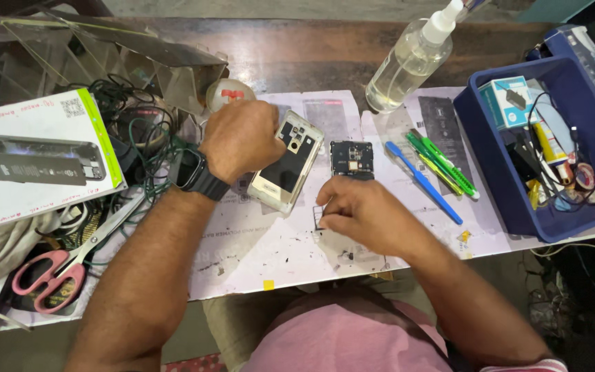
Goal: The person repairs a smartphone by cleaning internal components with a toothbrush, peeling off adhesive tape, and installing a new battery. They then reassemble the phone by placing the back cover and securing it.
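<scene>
On the white paper mat (256,248) closest to me, my right hand (363,213) is curled down, fingertips pinched narrow on a small thin metal piece (318,215) at the mat surface; can't tell exactly what the part is, it's mostly hidden under my fingers. Just beyond it lies a small dark circuit board (351,158), flat, apart from the hand. My left hand (241,140), black watch (191,170) on the wrist, is closed in a loose fist resting against the top-left edge of an opened phone body (287,169), pale gold frame, lying tilted on the mat between both hands. Can't tell whether the left fingers grip anything.

Right of the board: blue tool (423,182) and two green tools (443,164), laid diagonal, side by side. Further right, blue plastic bin (490,179) full of cables and small boxes. Left near edge: pink-handled scissors (56,269), then a white product box (32,155) over a tangle of green wires (142,138). Far side: clear spray bottle (411,62) with clear liquid, upright-tilted, on the dark wood table (290,52).
</scene>
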